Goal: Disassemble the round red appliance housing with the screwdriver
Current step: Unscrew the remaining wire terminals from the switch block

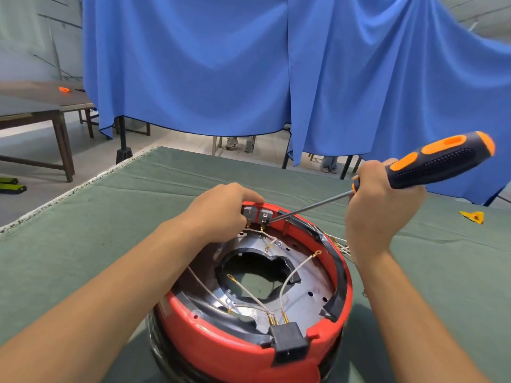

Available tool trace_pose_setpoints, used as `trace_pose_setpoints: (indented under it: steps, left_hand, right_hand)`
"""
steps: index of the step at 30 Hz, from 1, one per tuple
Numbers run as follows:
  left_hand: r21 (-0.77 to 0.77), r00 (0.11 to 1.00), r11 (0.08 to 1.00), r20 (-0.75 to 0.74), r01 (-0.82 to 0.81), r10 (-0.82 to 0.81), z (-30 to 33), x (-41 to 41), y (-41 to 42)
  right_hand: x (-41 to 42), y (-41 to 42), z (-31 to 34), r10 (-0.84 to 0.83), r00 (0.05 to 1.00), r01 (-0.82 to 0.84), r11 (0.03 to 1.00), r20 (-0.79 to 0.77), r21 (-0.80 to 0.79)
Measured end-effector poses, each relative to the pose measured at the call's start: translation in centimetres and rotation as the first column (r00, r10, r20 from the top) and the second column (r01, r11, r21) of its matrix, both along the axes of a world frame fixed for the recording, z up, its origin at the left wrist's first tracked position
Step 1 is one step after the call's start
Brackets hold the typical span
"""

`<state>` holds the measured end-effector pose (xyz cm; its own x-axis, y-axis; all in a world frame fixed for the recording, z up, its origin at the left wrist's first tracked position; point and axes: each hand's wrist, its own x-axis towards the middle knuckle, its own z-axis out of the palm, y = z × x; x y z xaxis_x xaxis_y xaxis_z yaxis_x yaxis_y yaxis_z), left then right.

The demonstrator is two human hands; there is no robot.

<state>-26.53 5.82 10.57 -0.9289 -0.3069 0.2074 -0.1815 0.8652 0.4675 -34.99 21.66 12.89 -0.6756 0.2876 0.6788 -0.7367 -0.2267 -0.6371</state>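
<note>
Right now the left hand [221, 208] grips the far rim of the red housing [249, 341], fingers curled beside two switches [258, 215]; the right hand [381, 200] clamps the screwdriver [431, 165], tip just past those fingers. Best keep the shaft steady, pry gently, and spare the wires [290, 275].

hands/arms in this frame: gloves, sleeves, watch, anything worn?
Nothing worn that shows. The left hand and the right hand are both bare, no gloves, and no rings or markings are visible from this side. Both forearms are bare from wrist to the frame's edge: no sleeve cuffs, watch, straps or cables in view. Anything above the elbows is out of frame.
</note>
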Motion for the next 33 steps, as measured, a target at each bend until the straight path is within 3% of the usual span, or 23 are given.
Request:
trace_pose_setpoints:
  steps: [7,12,17,22,29,33]
  left_hand:
    - [-0.020,1.000,1.000,0.008,0.010,-0.010,0.1,0.1,0.2]
    - [-0.006,1.000,1.000,0.003,0.005,-0.005,0.1,0.0,0.0]
    - [0.032,1.000,1.000,-0.016,0.000,0.001,-0.1,-0.1,-0.2]
    - [0.053,1.000,0.999,-0.021,-0.002,0.003,-0.3,-0.2,-0.3]
    - [0.017,1.000,1.000,0.004,0.015,-0.015,0.1,0.0,0.1]
    - [-0.007,1.000,1.000,0.001,0.014,-0.014,0.3,0.1,0.4]
  right_hand:
    - [-3.3,0.2,0.2,-0.086,0.964,0.079,0.996,0.252,0.039]
    - [-4.7,-0.5,0.4,-0.115,0.943,0.103,0.993,0.313,0.056]
    - [-4.2,-0.4,0.1,-0.046,0.953,0.061,0.997,0.298,-0.041]
    - [-1.6,-0.2,-0.1,-0.012,0.992,0.029,0.990,0.124,-0.136]
    - [0.2,-0.3,0.5,-0.030,0.999,0.031,0.998,-0.016,0.048]
    - [-1.6,-0.3,1.2,-0.116,0.982,0.100,0.989,0.148,0.109]
